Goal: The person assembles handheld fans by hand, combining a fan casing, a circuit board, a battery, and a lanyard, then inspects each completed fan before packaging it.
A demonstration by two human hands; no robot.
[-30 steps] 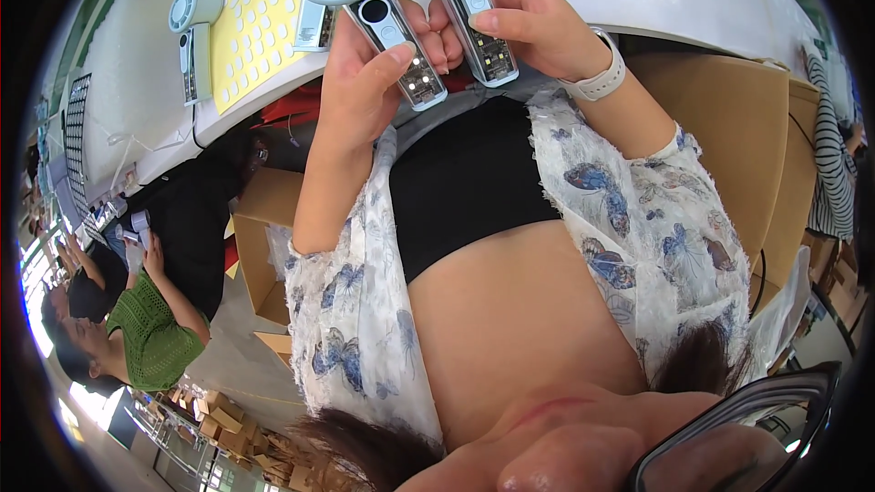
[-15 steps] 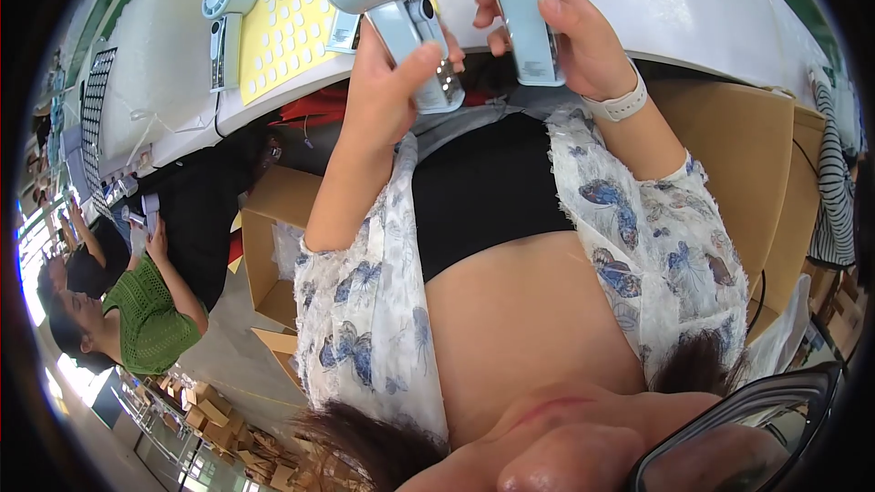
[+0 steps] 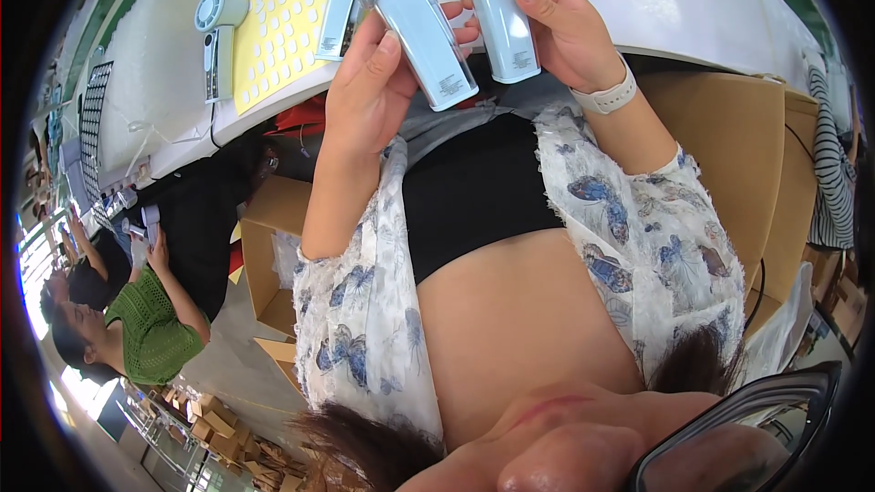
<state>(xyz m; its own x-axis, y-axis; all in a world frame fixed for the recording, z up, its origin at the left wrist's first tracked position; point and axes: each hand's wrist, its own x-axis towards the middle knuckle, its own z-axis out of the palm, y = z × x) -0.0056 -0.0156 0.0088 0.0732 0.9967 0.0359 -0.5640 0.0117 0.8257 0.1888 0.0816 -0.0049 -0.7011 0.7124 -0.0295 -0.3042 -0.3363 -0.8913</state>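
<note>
A light blue handheld fan (image 3: 421, 36) is gripped in my left hand (image 3: 372, 73), its plain back with small print near the base facing up. My right hand (image 3: 572, 32) holds a second light blue handheld fan (image 3: 503, 27) by its handle, close beside the first. Both fan heads point toward the top edge, where the right one is partly cut off. Another blue fan (image 3: 335, 23) rests on the table just left of my left hand, partly covered by the held fan. Farther left lies one more fan (image 3: 219, 46), its button side showing.
A yellow sheet of white stickers (image 3: 273, 32) lies on the white table (image 3: 638, 0). Bubble wrap (image 3: 150, 55) covers the table's left part. Cardboard boxes stand below the table, one at the left (image 3: 273, 205) and one at the right (image 3: 720, 146). A person in green (image 3: 159, 328) works at the left.
The fan in my left hand has turned from its button side to its plain back. Both held fans have come closer together, the right one shifting left.
</note>
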